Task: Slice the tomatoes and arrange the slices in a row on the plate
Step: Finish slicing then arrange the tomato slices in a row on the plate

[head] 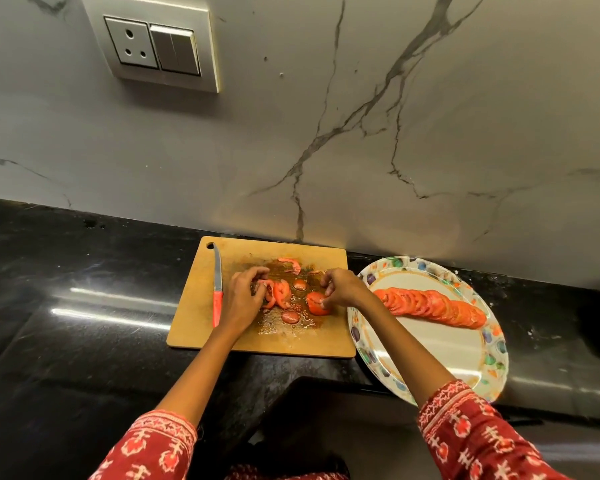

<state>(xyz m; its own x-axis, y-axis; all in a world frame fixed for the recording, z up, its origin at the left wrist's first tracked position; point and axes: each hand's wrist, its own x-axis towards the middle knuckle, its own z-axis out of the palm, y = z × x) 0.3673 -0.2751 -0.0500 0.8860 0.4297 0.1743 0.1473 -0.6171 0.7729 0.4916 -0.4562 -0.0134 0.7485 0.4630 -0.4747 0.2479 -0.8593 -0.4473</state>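
Observation:
On the wooden cutting board (194, 320) lie several red tomato slices (282, 292) amid juice and seeds. My left hand (243, 296) has its fingers curled round the slices at the board's middle. My right hand (343, 289) pinches a tomato slice (314, 303) at the board's right side. A patterned oval plate (430, 355) stands to the right of the board, and a row of overlapping tomato slices (433, 306) runs across it. A red-handled knife (217, 289) lies along the board's left side, touched by neither hand.
The board and plate sit on a black stone counter (84, 323) against a marbled wall. A socket and switch panel (153, 43) is on the wall at the upper left. Tomato end pieces (290, 263) lie at the board's far edge.

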